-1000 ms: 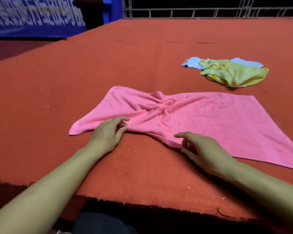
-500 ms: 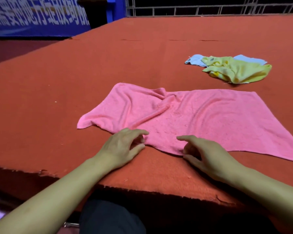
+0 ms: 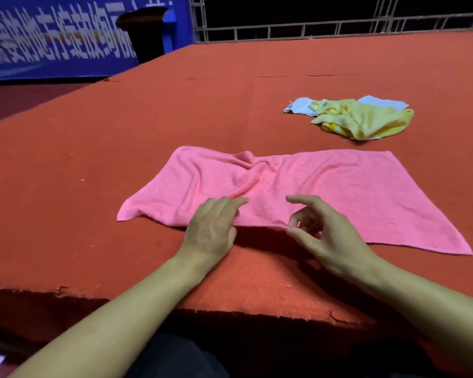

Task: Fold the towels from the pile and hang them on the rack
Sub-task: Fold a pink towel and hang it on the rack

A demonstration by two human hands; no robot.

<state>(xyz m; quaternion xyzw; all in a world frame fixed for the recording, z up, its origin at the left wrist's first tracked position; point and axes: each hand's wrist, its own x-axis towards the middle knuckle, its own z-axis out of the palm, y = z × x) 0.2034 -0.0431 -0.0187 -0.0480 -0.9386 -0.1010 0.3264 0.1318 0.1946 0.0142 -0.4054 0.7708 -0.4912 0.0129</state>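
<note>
Since half a second ago, left hand [image 3: 210, 227] slid onto pink towel [image 3: 325, 192], flat; right hand [image 3: 322, 230] loosely curled, gripping nothing. Nothing folded yet; pile [image 3: 361, 118] untouched.

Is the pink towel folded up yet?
No. The pink towel lies spread open in one layer, with a bunched wrinkle in its middle.

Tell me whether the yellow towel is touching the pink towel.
Apart. The head view shows a bare strip of red table between the yellow towel and the far edge of the pink towel.

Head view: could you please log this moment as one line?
pink towel: flat, creased | left hand: resting on it | right hand: open | pile: waiting
</note>
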